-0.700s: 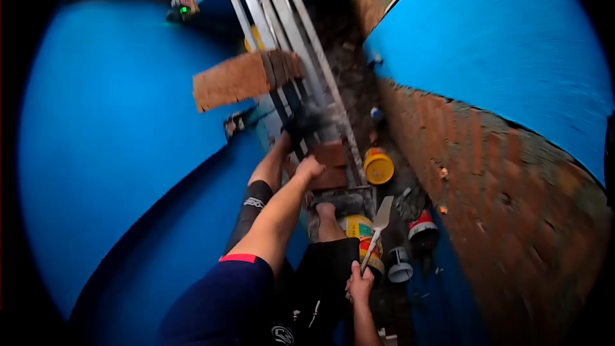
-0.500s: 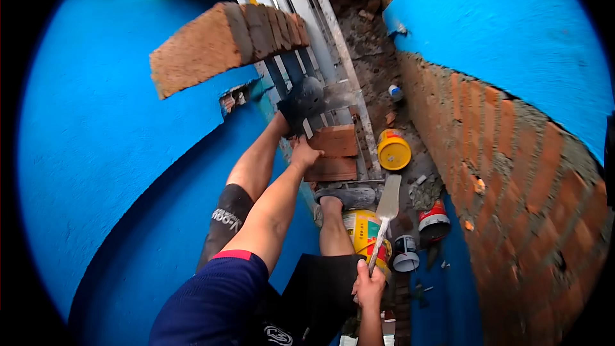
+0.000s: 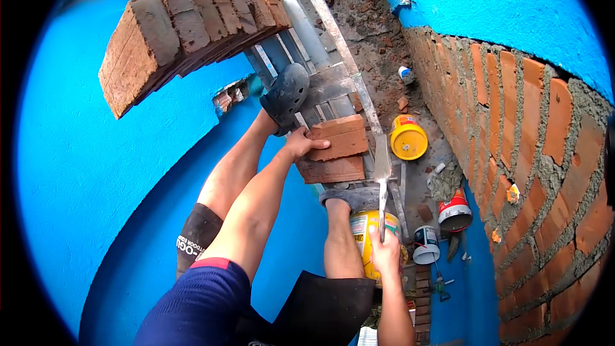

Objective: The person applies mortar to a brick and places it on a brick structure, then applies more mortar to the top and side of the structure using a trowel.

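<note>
My left fingers [image 3: 300, 133] have hold of the top brick [image 3: 343, 136] at its left end. My thumb lies flat on its face and the rest curl round the edge, so the hand is bent in close. Some tips are hidden, and I can't tell how hard they press. The top brick sits a bit askew over the other brick [image 3: 333, 170], which is nearer to me. Both are over the metal frame [image 3: 362, 96], between my two shoes.

My right fingers [image 3: 390, 245] are wrapped round the handle of the trowel [image 3: 382, 161]. They are closed on it, with the thumb up along the handle. The blade points away from me, just to the right of the bricks.

My left shoe [image 3: 288, 93] is out ahead, on the frame. My right shoe [image 3: 359, 198] is closer to me, just below the other brick. The yellow bucket [image 3: 365, 234] is beside my right leg. The yellow tub [image 3: 409, 141] is off to the right, with the red tub [image 3: 455, 210] and the white pot [image 3: 426, 245] nearer to me. A row of bricks [image 3: 192, 19] is up on the left, by the blue wall [image 3: 83, 128]. The brick wall [image 3: 512, 141] is on my right
</note>
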{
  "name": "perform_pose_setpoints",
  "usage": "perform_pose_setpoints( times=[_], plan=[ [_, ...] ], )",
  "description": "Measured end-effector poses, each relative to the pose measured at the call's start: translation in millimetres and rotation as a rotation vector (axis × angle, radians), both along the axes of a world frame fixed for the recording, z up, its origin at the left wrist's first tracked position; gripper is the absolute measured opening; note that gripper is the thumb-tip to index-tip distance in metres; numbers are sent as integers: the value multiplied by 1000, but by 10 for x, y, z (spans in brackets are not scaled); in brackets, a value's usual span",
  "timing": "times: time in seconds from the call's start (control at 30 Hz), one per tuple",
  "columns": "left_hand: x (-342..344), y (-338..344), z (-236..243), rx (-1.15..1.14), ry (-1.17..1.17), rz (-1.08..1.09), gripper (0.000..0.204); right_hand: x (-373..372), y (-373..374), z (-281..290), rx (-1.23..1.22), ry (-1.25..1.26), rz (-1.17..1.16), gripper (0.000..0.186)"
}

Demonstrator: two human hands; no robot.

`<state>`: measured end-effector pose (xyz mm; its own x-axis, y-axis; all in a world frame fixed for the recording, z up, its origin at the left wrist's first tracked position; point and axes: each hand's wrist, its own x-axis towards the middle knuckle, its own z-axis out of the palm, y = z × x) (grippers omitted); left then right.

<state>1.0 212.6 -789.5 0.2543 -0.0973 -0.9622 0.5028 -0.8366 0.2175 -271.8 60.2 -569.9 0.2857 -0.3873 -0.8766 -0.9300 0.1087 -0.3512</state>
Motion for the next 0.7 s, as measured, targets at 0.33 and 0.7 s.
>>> perform_pose_setpoints(
  times=[0.33, 0.7],
  plan=[
    [294, -412, 324, -61, 263, 120, 68, 73, 303, -1376, -37, -187, 30, 44],
    [246, -365, 303, -119, 301, 239, 61, 27, 295, -1351, -450, -699, -84, 37]
  ],
)
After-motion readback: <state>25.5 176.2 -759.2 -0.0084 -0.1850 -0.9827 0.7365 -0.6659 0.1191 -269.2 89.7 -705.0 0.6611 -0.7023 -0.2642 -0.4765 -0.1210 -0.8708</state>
